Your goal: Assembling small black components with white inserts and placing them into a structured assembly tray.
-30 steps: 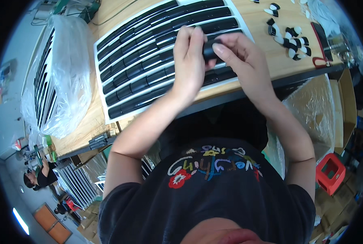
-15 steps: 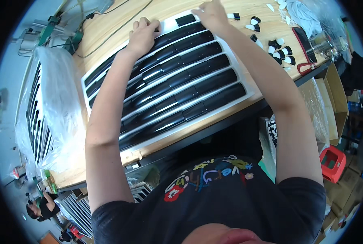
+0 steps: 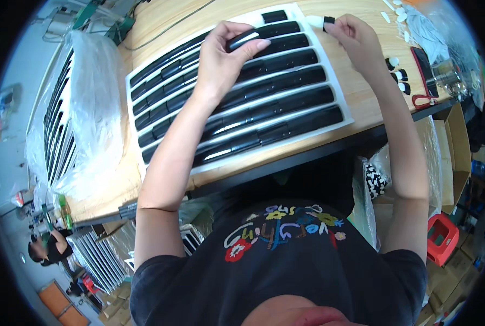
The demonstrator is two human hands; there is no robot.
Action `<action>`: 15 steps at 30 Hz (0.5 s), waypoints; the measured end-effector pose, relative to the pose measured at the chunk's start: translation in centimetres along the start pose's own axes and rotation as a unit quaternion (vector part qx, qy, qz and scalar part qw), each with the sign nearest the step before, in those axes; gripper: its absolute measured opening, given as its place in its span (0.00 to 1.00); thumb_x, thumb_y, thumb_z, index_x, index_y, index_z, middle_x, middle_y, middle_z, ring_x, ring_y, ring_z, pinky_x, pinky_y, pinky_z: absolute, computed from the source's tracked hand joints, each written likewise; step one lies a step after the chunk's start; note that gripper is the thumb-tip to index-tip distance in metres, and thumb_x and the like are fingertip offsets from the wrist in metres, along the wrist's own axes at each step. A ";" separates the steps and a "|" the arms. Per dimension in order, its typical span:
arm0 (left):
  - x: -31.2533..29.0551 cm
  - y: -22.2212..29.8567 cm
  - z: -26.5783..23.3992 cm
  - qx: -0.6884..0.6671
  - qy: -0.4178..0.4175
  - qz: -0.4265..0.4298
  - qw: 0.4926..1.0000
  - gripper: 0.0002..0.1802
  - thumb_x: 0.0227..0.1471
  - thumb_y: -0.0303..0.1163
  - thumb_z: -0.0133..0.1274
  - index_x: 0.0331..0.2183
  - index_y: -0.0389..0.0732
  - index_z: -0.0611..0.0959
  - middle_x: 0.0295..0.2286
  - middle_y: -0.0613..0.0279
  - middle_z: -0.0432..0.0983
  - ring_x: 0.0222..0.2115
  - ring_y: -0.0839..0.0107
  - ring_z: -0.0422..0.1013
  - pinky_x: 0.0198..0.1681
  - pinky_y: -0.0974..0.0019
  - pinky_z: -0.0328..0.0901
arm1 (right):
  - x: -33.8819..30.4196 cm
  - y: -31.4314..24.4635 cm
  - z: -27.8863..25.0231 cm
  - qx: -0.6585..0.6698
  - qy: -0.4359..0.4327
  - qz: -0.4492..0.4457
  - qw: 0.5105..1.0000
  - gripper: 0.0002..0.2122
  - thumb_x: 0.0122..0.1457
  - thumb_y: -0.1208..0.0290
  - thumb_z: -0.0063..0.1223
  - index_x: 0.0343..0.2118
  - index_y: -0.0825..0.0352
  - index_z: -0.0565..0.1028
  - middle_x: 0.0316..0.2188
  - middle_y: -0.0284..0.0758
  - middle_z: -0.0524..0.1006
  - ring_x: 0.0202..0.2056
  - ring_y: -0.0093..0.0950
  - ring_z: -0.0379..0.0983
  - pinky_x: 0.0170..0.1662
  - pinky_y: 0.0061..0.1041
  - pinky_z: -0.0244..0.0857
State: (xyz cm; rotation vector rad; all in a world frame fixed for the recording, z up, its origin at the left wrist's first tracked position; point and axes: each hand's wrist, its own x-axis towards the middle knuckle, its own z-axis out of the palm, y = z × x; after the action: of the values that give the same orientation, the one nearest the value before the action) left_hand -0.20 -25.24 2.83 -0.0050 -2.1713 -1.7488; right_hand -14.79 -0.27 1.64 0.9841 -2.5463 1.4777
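A white panel (image 3: 344, 113) lies on the bench, bearing several slightly curved rows of glossy black pieces (image 3: 286, 62). My left hand (image 3: 223, 60) is over the panel's far rows, thumb and fingers closed on a short glossy black piece (image 3: 243, 39). Whether that piece touches the row beneath is hidden. Beyond the panel's far right corner, my right hand (image 3: 358, 44) has its fingertips pinched at a small black-and-white piece (image 3: 328, 23). A separate short black piece (image 3: 275, 16) sits at the right of the panel's far row.
More small black-and-white pieces (image 3: 400, 76) lie to the right, near a dark phone-like slab (image 3: 424, 68) and a glass jar (image 3: 450, 77). White slips (image 3: 399, 11) are scattered behind. Plastic-wrapped slatted panels (image 3: 93, 103) stand left. A red stool (image 3: 442, 239) is below right.
My left hand has moved right along the panel and now holds a short black piece. My right hand has left the panel's far edge for the small black-and-white piece. The view has shifted.
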 end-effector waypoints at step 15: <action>-10.1 6.7 5.1 -0.254 -0.089 -0.027 0.963 0.08 0.57 0.28 0.57 0.36 0.39 0.73 0.35 0.63 0.70 0.24 0.84 0.69 0.24 0.81 0.66 | -12.4 -15.5 -1.8 0.140 -0.188 0.028 0.972 0.08 0.62 0.73 0.53 0.28 0.67 0.67 0.19 0.23 0.63 0.22 0.10 0.56 0.24 0.14 0.47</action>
State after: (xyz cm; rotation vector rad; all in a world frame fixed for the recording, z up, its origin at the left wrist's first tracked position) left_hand 9.43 -16.67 5.50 -0.2415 -1.7815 -2.3689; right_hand 2.93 2.02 10.46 1.3577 -2.6740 1.8672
